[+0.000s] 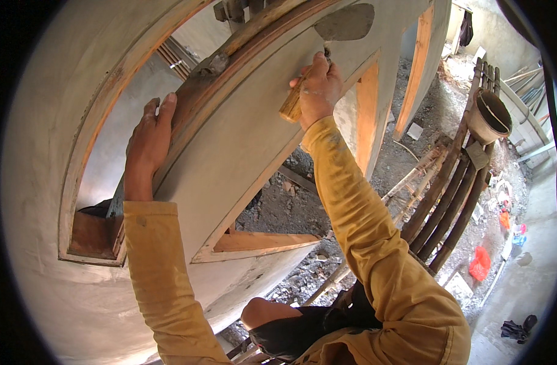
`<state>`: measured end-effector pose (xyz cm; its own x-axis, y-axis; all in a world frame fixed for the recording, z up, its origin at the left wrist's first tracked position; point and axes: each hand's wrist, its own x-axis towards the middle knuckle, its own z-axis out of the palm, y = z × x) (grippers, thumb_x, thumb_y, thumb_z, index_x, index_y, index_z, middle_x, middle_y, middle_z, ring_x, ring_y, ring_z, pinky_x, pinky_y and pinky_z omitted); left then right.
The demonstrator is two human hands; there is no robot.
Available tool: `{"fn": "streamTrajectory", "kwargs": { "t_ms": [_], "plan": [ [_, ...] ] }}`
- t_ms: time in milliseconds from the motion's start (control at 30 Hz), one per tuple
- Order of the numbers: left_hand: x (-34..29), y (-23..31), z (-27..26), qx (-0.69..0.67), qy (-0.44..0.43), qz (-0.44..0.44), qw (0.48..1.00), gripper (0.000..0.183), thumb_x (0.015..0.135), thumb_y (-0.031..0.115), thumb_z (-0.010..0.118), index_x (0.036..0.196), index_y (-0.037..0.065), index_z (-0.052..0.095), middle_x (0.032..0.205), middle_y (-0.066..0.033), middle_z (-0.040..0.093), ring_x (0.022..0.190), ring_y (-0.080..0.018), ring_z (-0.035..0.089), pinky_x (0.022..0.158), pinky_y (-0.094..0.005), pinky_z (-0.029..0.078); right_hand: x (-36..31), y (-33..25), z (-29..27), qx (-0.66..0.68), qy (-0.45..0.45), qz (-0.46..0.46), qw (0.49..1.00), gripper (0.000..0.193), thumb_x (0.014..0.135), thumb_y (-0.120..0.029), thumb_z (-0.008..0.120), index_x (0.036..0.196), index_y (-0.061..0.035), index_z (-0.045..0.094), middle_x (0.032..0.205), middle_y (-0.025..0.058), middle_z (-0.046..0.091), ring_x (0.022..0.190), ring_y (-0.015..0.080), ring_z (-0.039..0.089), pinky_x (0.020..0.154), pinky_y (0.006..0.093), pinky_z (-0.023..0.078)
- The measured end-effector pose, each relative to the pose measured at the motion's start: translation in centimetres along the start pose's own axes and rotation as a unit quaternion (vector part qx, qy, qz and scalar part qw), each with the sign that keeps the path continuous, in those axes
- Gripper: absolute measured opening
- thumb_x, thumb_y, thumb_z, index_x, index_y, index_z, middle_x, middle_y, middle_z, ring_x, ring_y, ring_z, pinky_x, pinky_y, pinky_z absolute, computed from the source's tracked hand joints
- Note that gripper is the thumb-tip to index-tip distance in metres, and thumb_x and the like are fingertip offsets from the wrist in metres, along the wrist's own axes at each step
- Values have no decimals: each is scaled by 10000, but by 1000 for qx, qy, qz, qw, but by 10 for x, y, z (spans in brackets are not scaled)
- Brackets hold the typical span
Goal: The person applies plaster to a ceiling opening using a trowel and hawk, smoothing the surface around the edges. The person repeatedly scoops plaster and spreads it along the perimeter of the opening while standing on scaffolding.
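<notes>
My right hand [320, 90] is closed round the wooden handle of a plastering trowel [344, 23]. The trowel's grey, rounded blade lies against the smooth grey plastered wall [248, 143], near the top of the view. To the left, my left hand [149, 137] is hooked over the edge of a wooden window frame [196, 91], its fingertips pointing up and away. Part of its grip is hidden behind the hand. Below the plastered strip between them is a triangular opening edged with pale wood [260, 241].
At the right, a bucket [490, 115] stands on a platform of long poles [449, 201], with a flat grey piece [477, 156] beside it. Rubble [284, 207] covers the ground below. A red plastic bag [480, 263] and black cloth [519, 328] lie on the floor.
</notes>
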<state>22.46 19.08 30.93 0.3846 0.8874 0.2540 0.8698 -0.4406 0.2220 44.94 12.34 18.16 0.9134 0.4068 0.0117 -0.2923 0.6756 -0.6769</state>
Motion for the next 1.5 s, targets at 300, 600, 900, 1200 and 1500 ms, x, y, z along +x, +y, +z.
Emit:
{"fn": "streamTrajectory", "kwargs": {
  "t_ms": [300, 600, 900, 1200, 1500],
  "plan": [
    [-1, -1, -3, 3, 2, -2, 1000, 867, 887, 688, 288, 1414, 4, 370, 1373, -256, 463, 1314, -380, 412, 1092, -411, 292, -11, 1, 3, 8, -10, 14, 1000, 279, 934, -354, 499, 938, -75, 477, 749, 41, 495, 487, 139, 526, 447, 298, 455],
    [-2, 2, -1, 14, 9, 3, 1000, 867, 886, 689, 279, 1417, 9, 368, 1363, -248, 478, 1307, -374, 423, 1090, -414, 294, -22, 4, 4, 5, -12, 17, 1000, 277, 935, -355, 500, 941, -79, 476, 750, 37, 493, 496, 135, 528, 449, 300, 456],
    [-4, 4, -1, 24, 10, -8, 1000, 861, 888, 686, 267, 1418, 16, 368, 1326, -235, 519, 1294, -369, 441, 1085, -417, 301, -33, 6, 6, 11, -16, 15, 1000, 262, 944, -349, 490, 951, -87, 473, 748, 36, 487, 502, 137, 522, 454, 296, 450],
    [-3, 7, -5, 32, 7, -14, 999, 848, 890, 685, 267, 1413, 26, 378, 1333, -229, 515, 1283, -369, 452, 1078, -428, 312, -45, 3, 9, 7, -27, 22, 999, 252, 945, -344, 489, 956, -92, 473, 755, 35, 486, 508, 134, 526, 473, 292, 453],
    [-7, 11, -3, 28, 3, -15, 1000, 836, 897, 674, 259, 1408, 24, 383, 1346, -227, 503, 1288, -364, 448, 1083, -436, 306, -56, 10, 11, 8, -25, 23, 999, 247, 940, -347, 495, 947, -101, 470, 763, 30, 486, 508, 132, 529, 470, 295, 455]
  ]
}}
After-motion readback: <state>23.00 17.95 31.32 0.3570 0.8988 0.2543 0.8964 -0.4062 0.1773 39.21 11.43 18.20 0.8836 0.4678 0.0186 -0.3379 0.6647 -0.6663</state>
